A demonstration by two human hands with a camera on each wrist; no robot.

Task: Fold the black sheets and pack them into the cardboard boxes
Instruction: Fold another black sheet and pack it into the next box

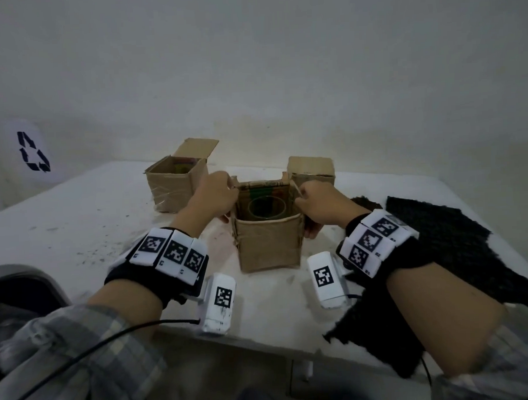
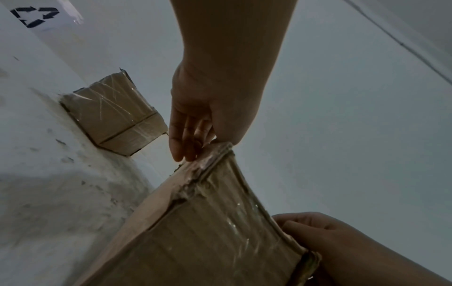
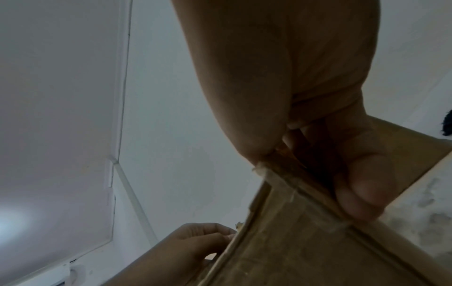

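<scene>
An open cardboard box (image 1: 269, 245) stands in the middle of the white table (image 1: 76, 226). A clear round ring lies inside it. My left hand (image 1: 226, 191) pinches the box's left upper edge, fingers outside (image 2: 186, 139) and the thumb hidden behind. My right hand (image 1: 305, 199) grips the right upper edge, and its thumb (image 3: 362, 191) presses on the cardboard (image 3: 305, 241). A black sheet (image 1: 446, 240) lies spread on the table to the right, partly under my right forearm. From the left wrist the box wall (image 2: 208, 232) shows taped and torn at its corner.
A second open box (image 1: 177, 185) with a raised flap stands at the back left (image 2: 115, 114). A third box (image 1: 311, 169) sits at the back right, just behind the middle one. A white bag with a recycling mark (image 1: 32, 151) hangs at far left. The wall is close behind.
</scene>
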